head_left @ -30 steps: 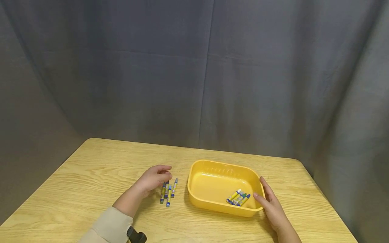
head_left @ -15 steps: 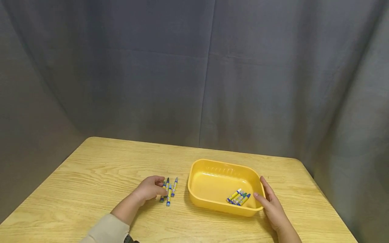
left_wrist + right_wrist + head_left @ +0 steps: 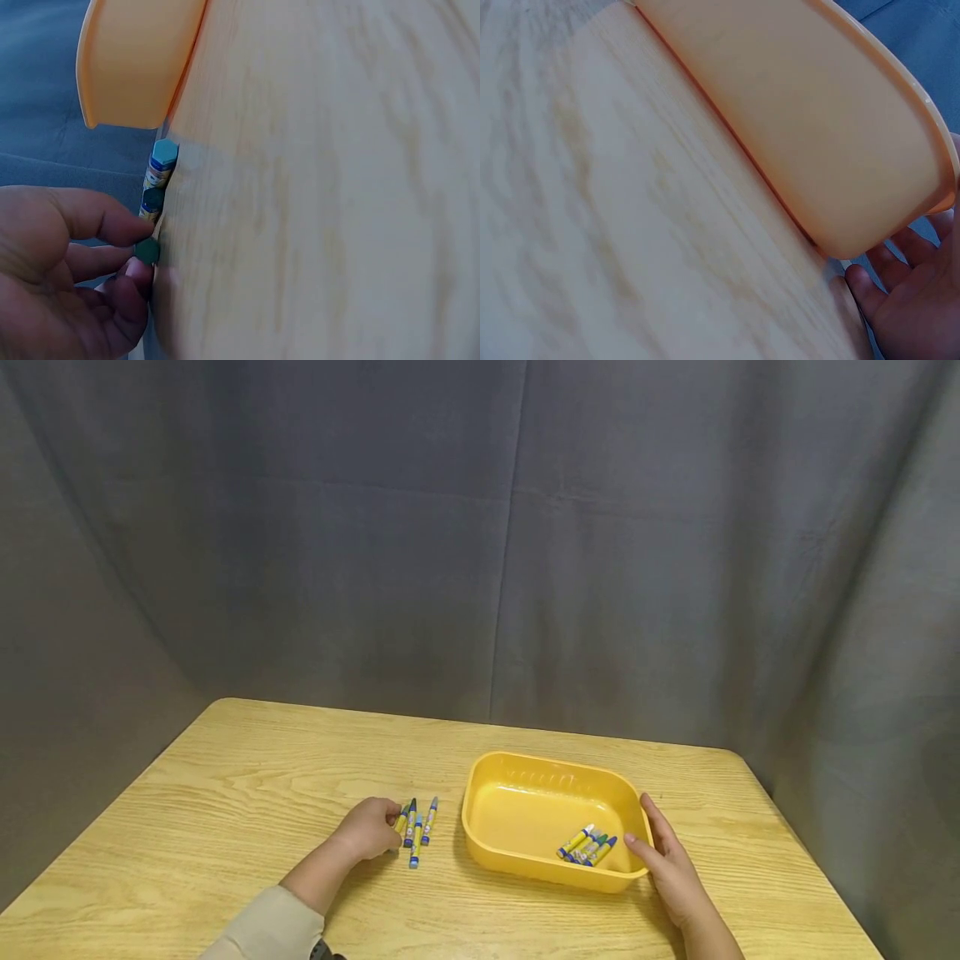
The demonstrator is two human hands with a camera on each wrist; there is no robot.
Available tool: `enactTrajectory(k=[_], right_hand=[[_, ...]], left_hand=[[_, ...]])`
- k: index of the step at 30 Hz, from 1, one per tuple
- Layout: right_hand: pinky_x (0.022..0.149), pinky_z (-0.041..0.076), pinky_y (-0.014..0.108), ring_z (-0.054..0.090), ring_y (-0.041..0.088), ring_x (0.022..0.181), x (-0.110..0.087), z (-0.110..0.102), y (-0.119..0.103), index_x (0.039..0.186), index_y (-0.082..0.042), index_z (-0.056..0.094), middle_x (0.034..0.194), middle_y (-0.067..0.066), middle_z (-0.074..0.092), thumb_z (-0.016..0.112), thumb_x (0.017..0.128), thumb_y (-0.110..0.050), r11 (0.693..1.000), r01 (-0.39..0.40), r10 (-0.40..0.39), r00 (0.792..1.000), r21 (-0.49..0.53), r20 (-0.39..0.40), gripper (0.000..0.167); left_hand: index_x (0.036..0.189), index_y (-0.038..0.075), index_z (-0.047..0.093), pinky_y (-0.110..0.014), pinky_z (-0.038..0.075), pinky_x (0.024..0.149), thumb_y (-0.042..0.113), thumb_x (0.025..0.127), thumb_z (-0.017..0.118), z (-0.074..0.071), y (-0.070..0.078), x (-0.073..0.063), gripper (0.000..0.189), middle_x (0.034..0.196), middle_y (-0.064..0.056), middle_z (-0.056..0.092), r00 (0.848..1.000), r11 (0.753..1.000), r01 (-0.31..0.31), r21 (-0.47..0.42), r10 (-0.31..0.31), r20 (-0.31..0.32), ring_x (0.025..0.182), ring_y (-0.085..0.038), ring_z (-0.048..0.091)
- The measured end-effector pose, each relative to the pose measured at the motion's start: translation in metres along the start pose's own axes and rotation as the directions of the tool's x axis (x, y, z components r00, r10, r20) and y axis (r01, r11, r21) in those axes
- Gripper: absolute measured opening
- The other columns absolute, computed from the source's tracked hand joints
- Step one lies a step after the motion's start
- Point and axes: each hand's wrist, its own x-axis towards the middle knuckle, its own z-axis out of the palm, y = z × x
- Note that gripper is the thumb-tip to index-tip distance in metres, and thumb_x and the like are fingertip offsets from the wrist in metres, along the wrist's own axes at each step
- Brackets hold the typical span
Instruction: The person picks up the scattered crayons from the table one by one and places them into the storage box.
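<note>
My left hand [image 3: 365, 831] pinches a dark green crayon [image 3: 147, 250] between thumb and fingers, low at the table; in the head view the hand hides part of that crayon. Right beside it lie a dark-tipped crayon [image 3: 410, 823], a light blue crayon [image 3: 416, 843] and a pale-tipped crayon [image 3: 430, 821], all in yellow-and-blue wrappers. At the right end of a yellow plastic basket [image 3: 551, 878], my right hand [image 3: 672, 868] grips the wall, thumb over the rim and fingers outside. Several crayons [image 3: 587, 846] lie together inside the basket's near right corner.
Both hands work over a wood-grain table [image 3: 285, 760] with rounded far corners. Grey curtains [image 3: 375, 543] hang behind it and at both sides. The basket stands a short way right of the loose crayons.
My left hand has come down and slightly left onto the crayons and now pinches the leftmost one, shifted a little from the others. The right hand and basket have stayed put.
</note>
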Motion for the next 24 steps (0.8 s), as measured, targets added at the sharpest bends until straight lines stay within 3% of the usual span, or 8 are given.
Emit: enactTrajectory(k=[3,6,10,15,18,20,24], right_hand=[[0.121,0.001,0.053,-0.013,0.030,0.152,0.000,0.000,0.001,0.159,-0.014,0.003,0.166,0.003,-0.007,0.053,0.099,-0.019,1.000,0.008,-0.008,1.000,-0.001,0.002,0.078],[0.121,0.001,0.052,-0.012,0.030,0.152,-0.001,0.000,0.001,0.159,-0.013,0.002,0.166,0.004,-0.007,0.053,0.100,-0.020,1.000,0.010,-0.010,1.000,-0.004,0.003,0.078],[0.121,-0.001,0.051,-0.012,0.030,0.152,-0.002,0.000,0.002,0.159,-0.013,0.003,0.166,0.003,-0.007,0.052,0.100,-0.019,1.000,0.013,-0.013,1.000,0.002,0.006,0.077],[0.121,0.000,0.050,-0.011,0.030,0.152,-0.001,-0.001,0.001,0.159,-0.014,0.003,0.166,0.003,-0.006,0.052,0.100,-0.019,1.000,0.021,-0.021,1.000,0.005,0.005,0.077],[0.123,0.003,0.037,-0.011,0.030,0.152,-0.001,-0.001,0.001,0.159,-0.015,0.002,0.166,0.003,-0.007,0.051,0.100,-0.019,1.000,0.020,-0.020,1.000,0.003,0.006,0.076],[0.123,0.003,0.037,-0.011,0.030,0.152,-0.001,-0.001,0.001,0.159,-0.015,0.003,0.166,0.003,-0.006,0.051,0.101,-0.019,1.000,0.020,-0.020,1.000,0.006,0.006,0.076],[0.122,0.002,0.046,-0.012,0.030,0.152,-0.001,0.000,0.000,0.159,-0.014,0.003,0.166,0.003,-0.007,0.051,0.100,-0.018,1.000,0.020,-0.021,1.000,0.011,0.009,0.076]], left_hand=[[0.124,-0.018,0.055,-0.034,0.052,0.079,-0.008,0.075,0.063,-0.001,0.000,-0.001,0.051,0.113,-0.022,0.063,1.000,1.000,-0.015,0.019,0.015,-0.002,0.091,-0.024,0.054],[0.126,-0.018,0.054,-0.025,0.045,0.060,-0.006,0.080,0.059,-0.003,-0.001,-0.002,0.048,0.108,-0.021,0.062,1.000,0.999,-0.002,-0.035,0.002,0.018,0.069,-0.017,0.049],[0.130,-0.016,0.052,-0.020,0.033,0.049,-0.003,0.086,0.053,-0.005,-0.005,-0.001,0.045,0.114,-0.022,0.063,0.998,0.981,0.038,-0.192,-0.029,0.049,0.051,-0.011,0.036],[0.135,-0.010,0.051,-0.023,0.040,0.059,0.001,0.087,0.053,-0.013,-0.004,0.007,0.049,0.122,-0.020,0.061,0.994,0.924,0.054,-0.378,-0.012,0.113,0.064,-0.013,0.041],[0.138,-0.009,0.048,-0.022,0.043,0.063,0.001,0.088,0.053,-0.018,0.005,0.013,0.051,0.120,-0.019,0.058,0.985,0.876,0.064,-0.479,0.022,0.173,0.073,-0.014,0.045],[0.139,-0.008,0.047,-0.021,0.045,0.066,0.002,0.088,0.053,-0.021,0.013,0.016,0.052,0.118,-0.017,0.057,0.980,0.852,0.069,-0.518,0.040,0.197,0.081,-0.014,0.048],[0.139,-0.006,0.049,-0.021,0.047,0.068,0.002,0.087,0.054,-0.019,0.032,0.022,0.053,0.119,-0.015,0.056,0.974,0.834,0.073,-0.547,0.059,0.220,0.086,-0.015,0.050]])
